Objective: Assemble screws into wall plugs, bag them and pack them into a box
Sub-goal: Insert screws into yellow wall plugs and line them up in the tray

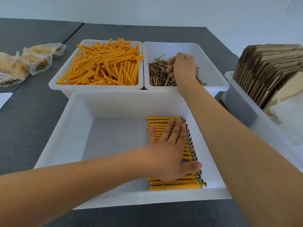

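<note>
Three white plastic bins on dark grey tabletop (41, 122): nearest bin (114, 105) under left hand (165, 153), fingers (167, 128) straight, flat on row of orange wall plugs with brass screws inserted (175, 185). Beyond those fingers, bin of loose orange plastic plugs (105, 66). Right hand (182, 69) in bin of loose brass screws (157, 76), fingers curled among them; grip unclear.

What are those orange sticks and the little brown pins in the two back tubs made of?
The orange sticks look like matte moulded plastic, evenly coloured. The pins look like brass-toned metal screws, with a slight shine. The tubs seem milky, semi-gloss plastic.
</note>
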